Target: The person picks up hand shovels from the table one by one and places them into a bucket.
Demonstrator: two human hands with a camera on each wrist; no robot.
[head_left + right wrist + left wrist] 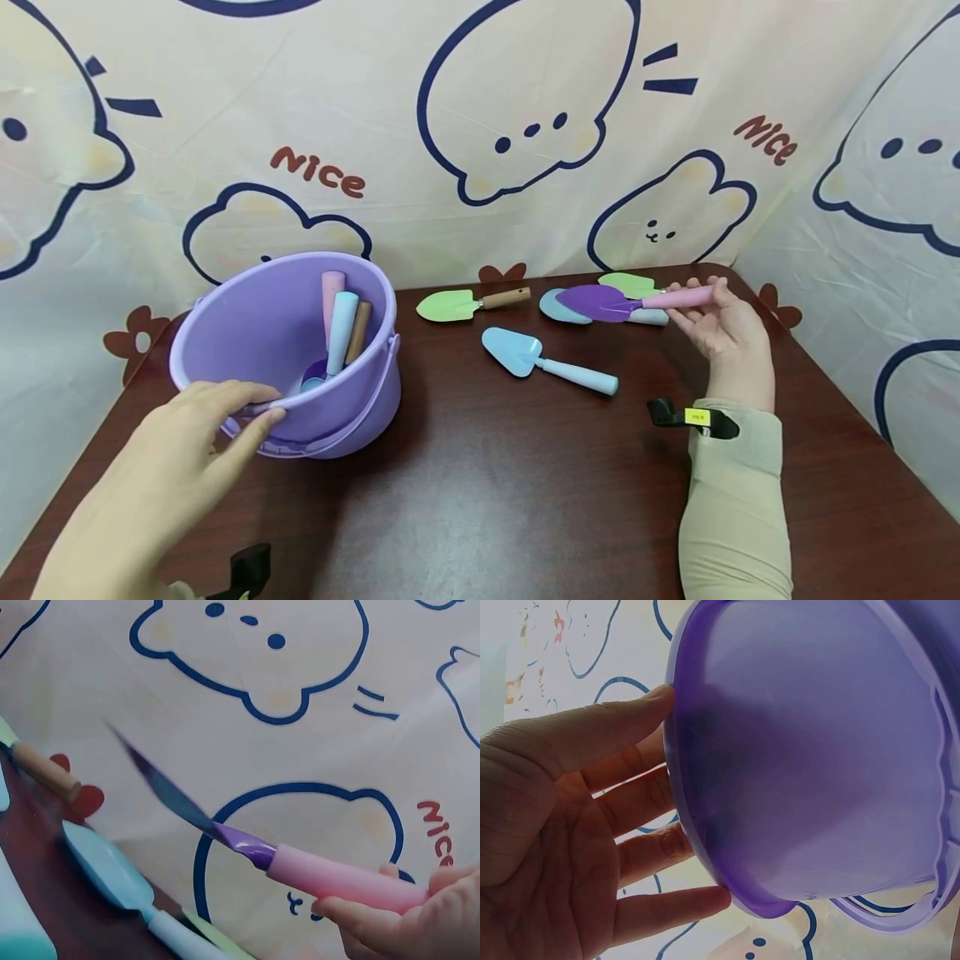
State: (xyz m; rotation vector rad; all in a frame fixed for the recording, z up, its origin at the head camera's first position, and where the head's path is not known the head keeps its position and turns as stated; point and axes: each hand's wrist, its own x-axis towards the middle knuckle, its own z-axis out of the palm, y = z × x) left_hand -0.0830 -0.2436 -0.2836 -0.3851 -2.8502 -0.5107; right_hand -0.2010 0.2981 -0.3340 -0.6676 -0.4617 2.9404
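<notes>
A purple bucket [247, 325] stands tilted at the left of the table, and my left hand [180, 450] pinches its near rim between thumb and fingers. In the left wrist view the fingertips lie along the bucket's rim [676, 750]. Inside the bucket are tools with a pink handle [332, 308], a light blue handle [342, 333] and a wooden handle [358, 333]; their blades are mostly hidden. My right hand [727, 333] grips the pink handle of a purple-bladed trowel [600, 303], raised over the table's far right. The right wrist view shows that trowel's blade [169, 791] edge-on.
A light blue trowel [577, 375] lies mid-table. Behind it rests a green trowel [450, 306] with a wooden handle. At the far right, another blue trowel [562, 308] and a green trowel [626, 284] lie partly under the held one. A printed cloth [420, 225] hangs behind the table.
</notes>
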